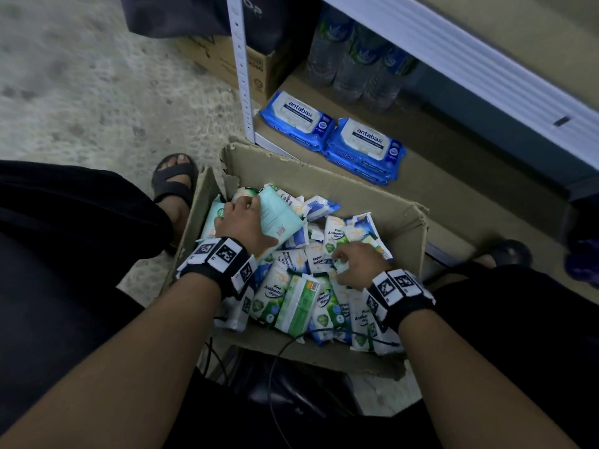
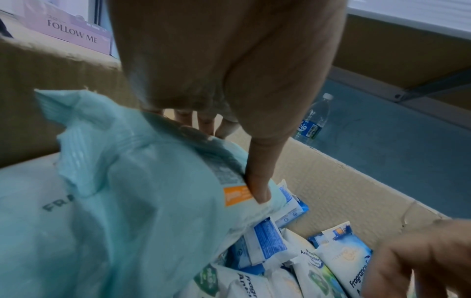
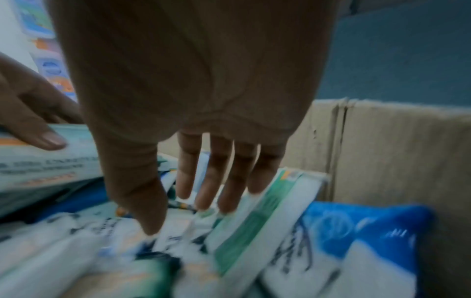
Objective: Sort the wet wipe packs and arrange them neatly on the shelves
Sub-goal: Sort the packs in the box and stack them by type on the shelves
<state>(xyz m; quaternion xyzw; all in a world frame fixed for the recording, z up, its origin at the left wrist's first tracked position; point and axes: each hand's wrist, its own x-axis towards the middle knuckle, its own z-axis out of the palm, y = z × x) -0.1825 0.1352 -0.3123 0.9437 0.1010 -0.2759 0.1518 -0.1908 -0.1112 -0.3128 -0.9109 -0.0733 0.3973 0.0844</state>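
A torn cardboard box (image 1: 324, 186) on the floor holds several small white, green and blue wet wipe packs (image 1: 291, 296). My left hand (image 1: 241, 222) grips a large pale teal pack (image 1: 278, 215) at the box's far left, thumb pressed on its back (image 2: 257, 181). My right hand (image 1: 356, 264) reaches down into the small packs at the right, fingers (image 3: 216, 181) spread and touching them (image 3: 254, 221); that view is blurred. Blue antabax packs (image 1: 298, 119) lie in two piles on the bottom shelf (image 1: 437, 176), the right pile (image 1: 366, 147) stacked.
Water bottles (image 1: 353, 59) stand at the back of the bottom shelf. A white perforated shelf post (image 1: 241, 69) rises just left of the blue packs, with a brown carton (image 1: 223, 63) behind it. A sandalled foot (image 1: 175, 186) is left of the box. Black cables (image 1: 282, 367) hang near the box's front.
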